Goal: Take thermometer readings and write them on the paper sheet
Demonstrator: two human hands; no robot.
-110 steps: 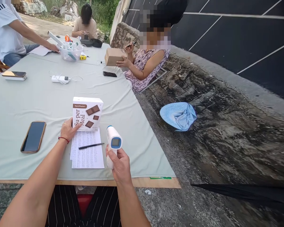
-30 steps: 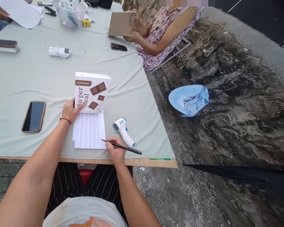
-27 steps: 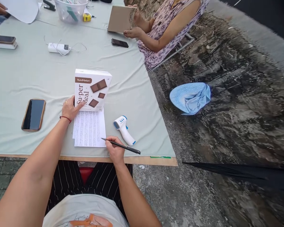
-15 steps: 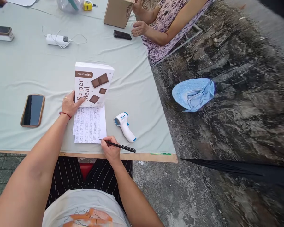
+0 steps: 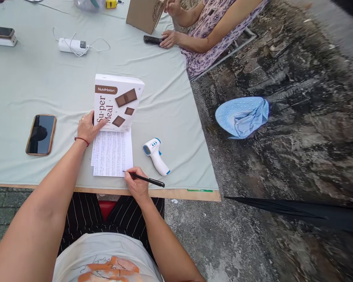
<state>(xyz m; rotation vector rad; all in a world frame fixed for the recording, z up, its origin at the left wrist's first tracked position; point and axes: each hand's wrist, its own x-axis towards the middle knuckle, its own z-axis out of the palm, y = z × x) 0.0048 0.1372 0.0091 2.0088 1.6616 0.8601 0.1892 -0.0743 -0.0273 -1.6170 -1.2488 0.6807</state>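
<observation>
My left hand [image 5: 90,126] is closed on the lower left corner of a white box [image 5: 106,102] printed "NutriMotion Su-per Meal", thumb on its front. The box covers the upper part of some paper sheets [image 5: 111,154] filled with small handwriting. A black pen [image 5: 148,180] is pinched in my right hand [image 5: 137,184], its tip at the lower right of the top sheet. Just right of the sheets lies a white and blue infrared thermometer [image 5: 156,156]. A smartphone [image 5: 41,134] in a brown case lies left of my left forearm.
Across the cloth-covered table [image 5: 170,117] sits a person in a patterned garment [image 5: 200,35], near a cardboard box [image 5: 144,15] and a black phone [image 5: 152,39]. A white power strip [image 5: 73,46] with a cable lies farther back. A blue hat [image 5: 242,117] is on the ground at right.
The other person's hand has moved left onto the black phone. My pen's back end has swung slightly, its tip staying near the same spot on the sheet. My left hand keeps its hold.
</observation>
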